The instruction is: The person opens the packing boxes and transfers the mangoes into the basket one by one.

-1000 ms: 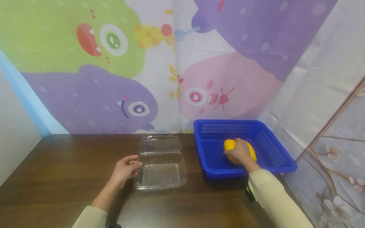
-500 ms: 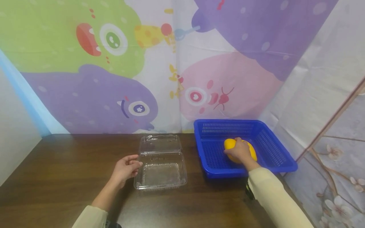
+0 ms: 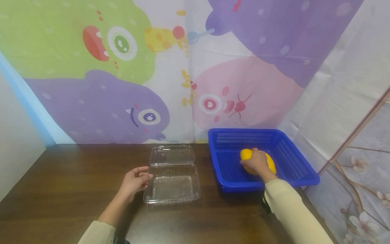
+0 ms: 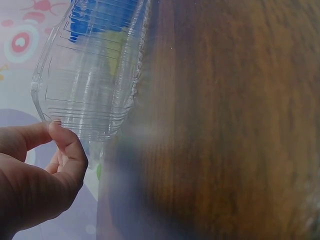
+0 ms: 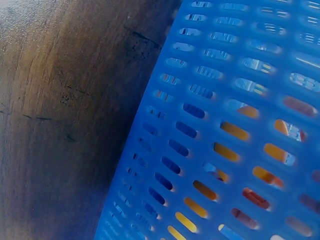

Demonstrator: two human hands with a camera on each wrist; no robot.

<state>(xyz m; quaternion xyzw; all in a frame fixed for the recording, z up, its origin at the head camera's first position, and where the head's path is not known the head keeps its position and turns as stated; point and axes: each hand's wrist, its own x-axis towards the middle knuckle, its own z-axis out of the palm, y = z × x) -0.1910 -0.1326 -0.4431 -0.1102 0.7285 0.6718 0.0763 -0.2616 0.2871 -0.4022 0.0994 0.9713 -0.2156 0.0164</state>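
Note:
A clear plastic clamshell container (image 3: 172, 186) lies on the table with its lid (image 3: 172, 155) folded back toward the wall. My left hand (image 3: 135, 183) pinches the left rim of its tray between thumb and finger; the left wrist view shows the fingertips (image 4: 57, 127) at that rim. Inside a blue plastic basket (image 3: 234, 185), my right hand (image 3: 257, 161) grips a smooth, rounded yellow fruit (image 3: 246, 154), mango-like in shape. The hand covers the fruit's middle. In the right wrist view the slotted basket wall (image 5: 165, 130) hides the hand, and yellow shows through the slots.
The brown wooden table (image 3: 76, 183) ends against a cartoon-printed wall cloth (image 3: 176, 74). To the right of the basket hangs a flower-patterned sheet (image 3: 362, 169). The basket stands right of the container, with a strip of table between them.

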